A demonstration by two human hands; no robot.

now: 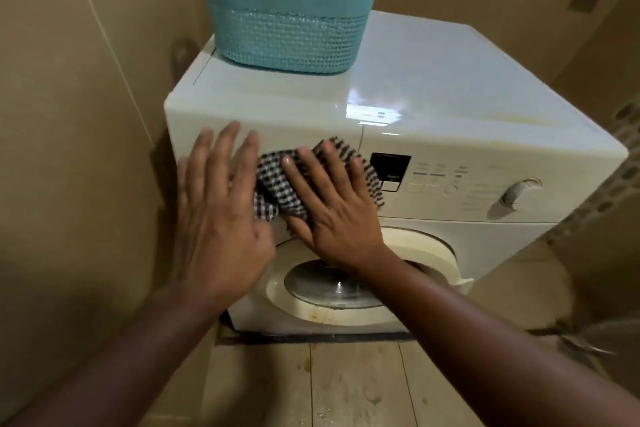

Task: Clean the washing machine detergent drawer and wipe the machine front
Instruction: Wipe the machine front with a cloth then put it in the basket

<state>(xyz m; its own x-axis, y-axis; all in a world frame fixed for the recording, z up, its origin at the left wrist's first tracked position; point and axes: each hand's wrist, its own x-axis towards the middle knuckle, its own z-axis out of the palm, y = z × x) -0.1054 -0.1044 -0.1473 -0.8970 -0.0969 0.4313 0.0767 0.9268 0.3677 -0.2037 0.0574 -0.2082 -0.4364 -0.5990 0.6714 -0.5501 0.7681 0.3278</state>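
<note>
While my right hand lies flat with fingers spread on the one checked cloth, it presses it against the upper left of the washing machine front. That is over the detergent drawer, which sits flush with the panel. My left hand is wide too, fingers straight and fanned, laid just beside the cloth's left edge and holding nothing. Both hands are close together above the one round door. To the right of the cloth are one dark display and, further on, one dial. One teal basket stands on the machine's top, well behind my hands.
</note>
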